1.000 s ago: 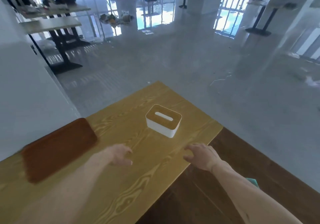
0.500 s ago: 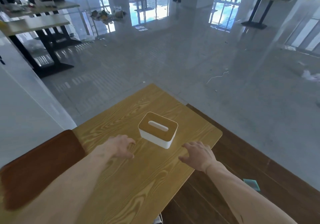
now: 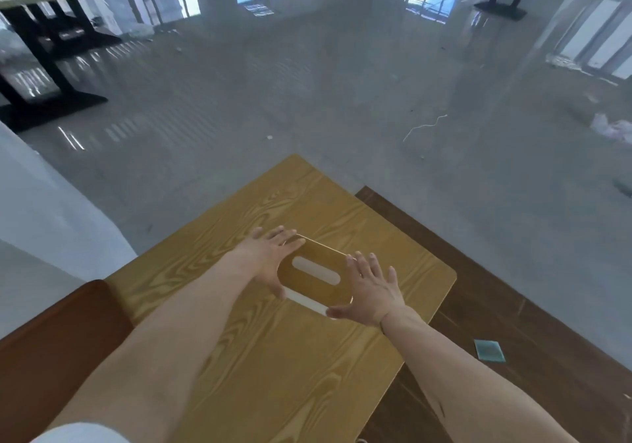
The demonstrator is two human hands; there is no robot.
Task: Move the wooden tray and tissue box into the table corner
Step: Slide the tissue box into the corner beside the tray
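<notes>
The tissue box (image 3: 316, 280), white with a wooden lid and a white slot, stands on the light wooden table (image 3: 290, 357) near its right edge. My left hand (image 3: 268, 257) lies against the box's left side, thumb at the near corner. Against its right side is my right hand (image 3: 372, 290). Both hands have their fingers spread, and the box rests on the table. The dark reddish wooden tray (image 3: 58, 343) lies at the table's left edge, partly under my left arm and cut off by the frame.
The table's far corner (image 3: 297, 160) points toward the grey floor. A white wall (image 3: 51, 223) runs along the left. Dark wooden flooring (image 3: 530, 323) with a small teal square (image 3: 489, 350) lies to the right. Black-legged tables (image 3: 44, 52) stand far left.
Both hands have reached forward from the near side of the box to either side of it, with fingers spread. The view has tilted down and the tray has slid toward the lower left.
</notes>
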